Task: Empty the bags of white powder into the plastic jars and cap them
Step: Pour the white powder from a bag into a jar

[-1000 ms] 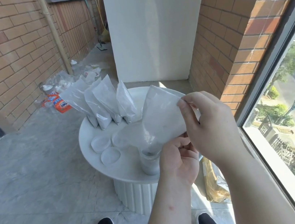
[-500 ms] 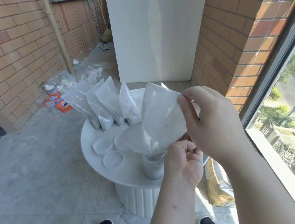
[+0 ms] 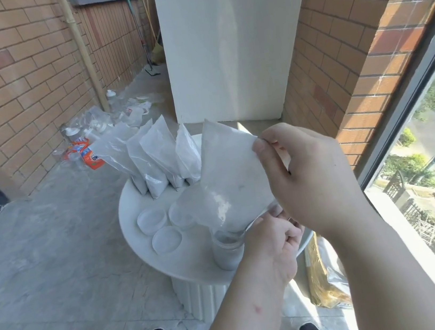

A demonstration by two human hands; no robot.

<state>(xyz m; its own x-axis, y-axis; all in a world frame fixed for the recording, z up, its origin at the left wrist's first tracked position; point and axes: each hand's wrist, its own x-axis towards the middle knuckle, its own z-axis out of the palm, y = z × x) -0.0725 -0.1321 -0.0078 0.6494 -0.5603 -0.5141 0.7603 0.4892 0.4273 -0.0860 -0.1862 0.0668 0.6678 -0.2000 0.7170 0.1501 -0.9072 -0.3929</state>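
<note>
On the floor at far left, an orange carton (image 3: 93, 157) lies among clear plastic bottles (image 3: 94, 124) against the brick wall. To its right stands a round white table (image 3: 133, 232). Four filled powder bags (image 3: 154, 159) stand in a row at its far side, and three white lids (image 3: 152, 220) lie flat nearer. An open plastic jar (image 3: 227, 253), partly filled with powder, stands upright at the near edge. The tilted bag (image 3: 230, 174) is held above it, lower end in the jar's mouth. The left hand (image 3: 274, 249) has its fingers curled round that lower end beside the rim. The right hand (image 3: 312, 179) pinches the bag's upper right corner between thumb and fingers. A crumpled yellow sack (image 3: 323, 281) lies on the floor right of the table.
</note>
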